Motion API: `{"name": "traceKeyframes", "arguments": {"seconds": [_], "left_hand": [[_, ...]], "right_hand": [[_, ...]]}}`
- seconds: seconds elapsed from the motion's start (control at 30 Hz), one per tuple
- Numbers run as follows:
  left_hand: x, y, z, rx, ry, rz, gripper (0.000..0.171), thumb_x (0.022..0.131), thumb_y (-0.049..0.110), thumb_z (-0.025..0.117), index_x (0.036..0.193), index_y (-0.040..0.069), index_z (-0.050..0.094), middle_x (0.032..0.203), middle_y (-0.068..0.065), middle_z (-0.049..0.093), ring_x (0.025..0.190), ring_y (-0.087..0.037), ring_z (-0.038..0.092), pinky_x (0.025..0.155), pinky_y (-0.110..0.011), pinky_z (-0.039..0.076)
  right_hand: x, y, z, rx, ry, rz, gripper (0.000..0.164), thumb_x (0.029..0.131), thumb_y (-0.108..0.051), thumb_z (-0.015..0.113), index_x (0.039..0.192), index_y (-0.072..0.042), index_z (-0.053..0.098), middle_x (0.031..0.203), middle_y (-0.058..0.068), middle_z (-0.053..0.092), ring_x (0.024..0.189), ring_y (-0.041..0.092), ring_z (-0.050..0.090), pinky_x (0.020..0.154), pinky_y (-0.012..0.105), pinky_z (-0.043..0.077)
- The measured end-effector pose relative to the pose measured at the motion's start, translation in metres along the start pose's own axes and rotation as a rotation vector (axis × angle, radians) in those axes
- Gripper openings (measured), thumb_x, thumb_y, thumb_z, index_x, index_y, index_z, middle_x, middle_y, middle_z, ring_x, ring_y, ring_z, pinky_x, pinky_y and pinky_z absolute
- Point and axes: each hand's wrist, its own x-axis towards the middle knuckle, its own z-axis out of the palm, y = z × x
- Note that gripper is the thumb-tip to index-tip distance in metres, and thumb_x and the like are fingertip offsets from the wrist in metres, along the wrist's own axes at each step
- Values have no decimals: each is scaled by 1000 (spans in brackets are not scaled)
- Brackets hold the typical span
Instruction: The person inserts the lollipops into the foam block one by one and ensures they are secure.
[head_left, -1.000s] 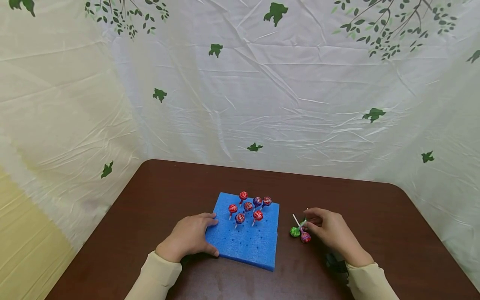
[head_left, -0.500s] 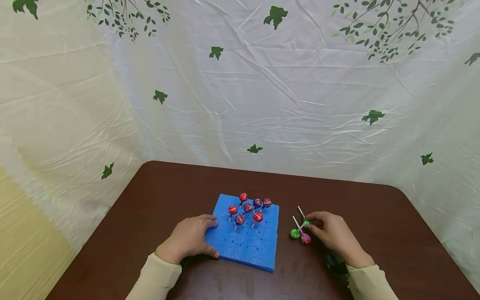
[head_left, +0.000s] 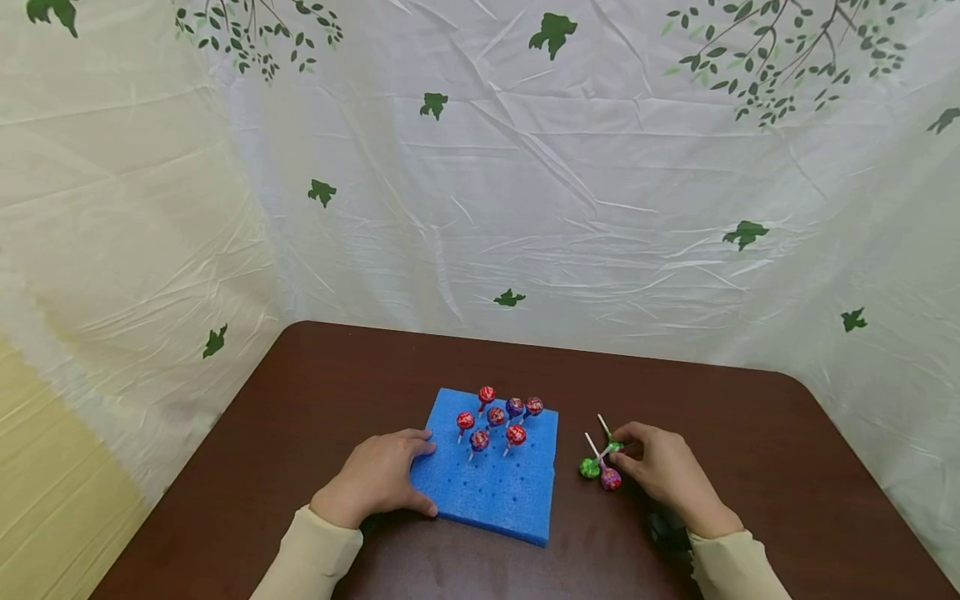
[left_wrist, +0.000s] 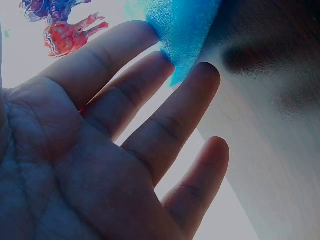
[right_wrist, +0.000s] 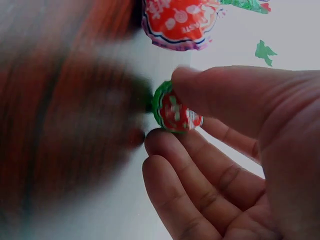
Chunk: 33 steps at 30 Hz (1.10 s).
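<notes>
A creased, pale curtain (head_left: 450, 208) with printed green leaves (head_left: 508, 297) hangs behind the dark brown desk (head_left: 360, 367), whose smooth top carries a faint sheen. On my feed I count seven lollipops (head_left: 515, 434) standing by their sticks in the blue foam block (head_left: 495, 517), so I judge the larger share done; they are red or dark purplish, gathered toward the far half. Three look left to me, all right of the block. One, a ball-shaped green lollipop (right_wrist: 170, 107) in glossy printed wrapping, is pinched between the thumb and fingers of the right hand (head_left: 663, 462); whether it is off the desk, I can't tell. Just beside it lie a second green lollipop (head_left: 589, 468) and a pinkish-purple lollipop (head_left: 611, 480), sticks crossing. The left hand (head_left: 381, 475) holds no lollipop: extended fingers touch the block's left edge, which I take as steadying. That squarish slab is grainy, with small holes (head_left: 480, 490) unfilled nearest me.
</notes>
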Motion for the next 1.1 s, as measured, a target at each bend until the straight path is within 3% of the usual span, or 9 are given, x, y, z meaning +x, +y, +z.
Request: {"name": "traceKeyframes", "arguments": {"seconds": [0.47, 0.8, 0.9, 1.1], "left_hand": [[1, -1, 2, 8, 6, 4, 83, 61, 52, 91, 128, 7, 68, 137, -9, 59, 124, -31, 57, 97, -52, 47], [2, -4, 4, 13, 10, 13, 83, 62, 52, 91, 128, 7, 68, 137, -9, 59, 123, -31, 57, 97, -51, 48], [2, -4, 4, 6, 9, 12, 83, 62, 51, 91, 129, 7, 67, 137, -10, 59, 123, -32, 57, 97, -52, 48], [3, -5, 5, 4, 12, 11, 84, 62, 51, 91, 129, 7, 67, 137, -10, 59, 123, -33, 57, 97, -52, 48]], "right_hand": [[-3, -6, -17, 3, 204, -60, 22, 87, -6, 75, 108, -8, 69, 95, 3, 71, 82, 20, 71, 68, 41, 57], [-7, -30, -29, 80, 413, -188, 32, 84, 6, 72, 112, -9, 68, 96, -1, 66, 81, 8, 65, 68, 13, 51], [-8, -42, -29, 136, 422, -223, 34, 86, 7, 70, 115, -9, 68, 98, -2, 66, 84, 5, 63, 71, 12, 50], [-8, -66, -22, 197, 359, -272, 36, 85, 5, 74, 117, -9, 66, 99, -4, 64, 86, 8, 64, 71, 18, 55]]}}
